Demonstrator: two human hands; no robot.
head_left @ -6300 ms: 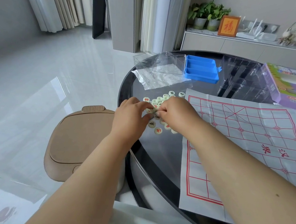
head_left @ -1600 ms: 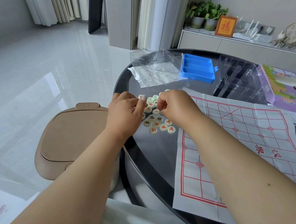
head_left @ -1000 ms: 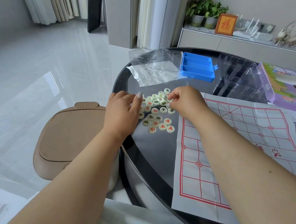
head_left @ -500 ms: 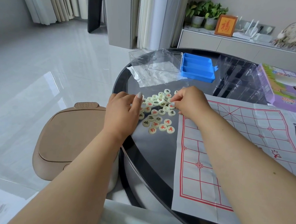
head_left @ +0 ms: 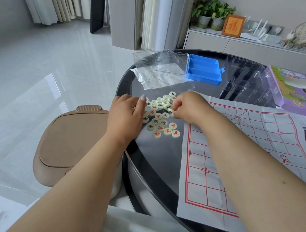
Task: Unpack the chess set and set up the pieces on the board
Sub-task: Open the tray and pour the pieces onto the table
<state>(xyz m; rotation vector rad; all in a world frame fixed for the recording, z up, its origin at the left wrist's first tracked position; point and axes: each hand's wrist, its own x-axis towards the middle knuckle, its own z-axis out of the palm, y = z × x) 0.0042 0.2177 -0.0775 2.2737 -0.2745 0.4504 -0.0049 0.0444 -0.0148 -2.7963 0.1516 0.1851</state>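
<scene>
Right hand [head_left: 188, 108] now farther back, one piece [head_left: 171, 110] newly pinched

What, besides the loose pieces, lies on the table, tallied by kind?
Paper board: 1
Blue case, its clear lid open: 1
Purple box: 1
Clear packaging insert: 1
Plastic bag: 1, though overlapping film may hide another
Total: 5

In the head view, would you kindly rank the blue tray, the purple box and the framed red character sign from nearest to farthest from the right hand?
From the right hand:
1. Blue tray, on the table just beyond the hand.
2. Purple box, at the table's far right.
3. Framed red character sign, on the shelf behind the table.
</scene>
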